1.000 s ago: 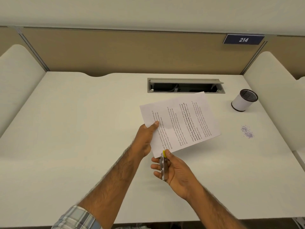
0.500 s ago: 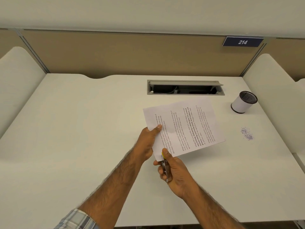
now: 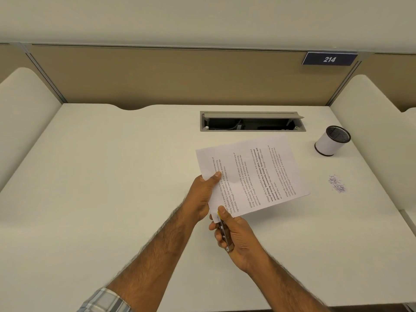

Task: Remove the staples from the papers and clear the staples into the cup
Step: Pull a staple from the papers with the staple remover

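Printed white papers [image 3: 254, 176] are held above the desk, text running sideways. My left hand [image 3: 200, 194] pinches their left edge, thumb on top. My right hand [image 3: 236, 235] grips a slim metal staple remover [image 3: 224, 233] with a yellow tip, and that tip meets the papers' near left corner. The staple itself is too small to make out. A small heap of loose staples [image 3: 337, 183] lies on the desk to the right. Behind it stands a white cup [image 3: 331, 141] with a dark mesh inside.
The white desk [image 3: 101, 188] has an open cable hatch [image 3: 252, 121] at the back centre. White side dividers stand left [image 3: 20, 113] and right [image 3: 378, 122]. A tan back panel carries a sign reading 214 [image 3: 329, 59].
The papers and both hands have shifted slightly to the right and away from me. The staple remover's tip has stayed at the papers' near corner.
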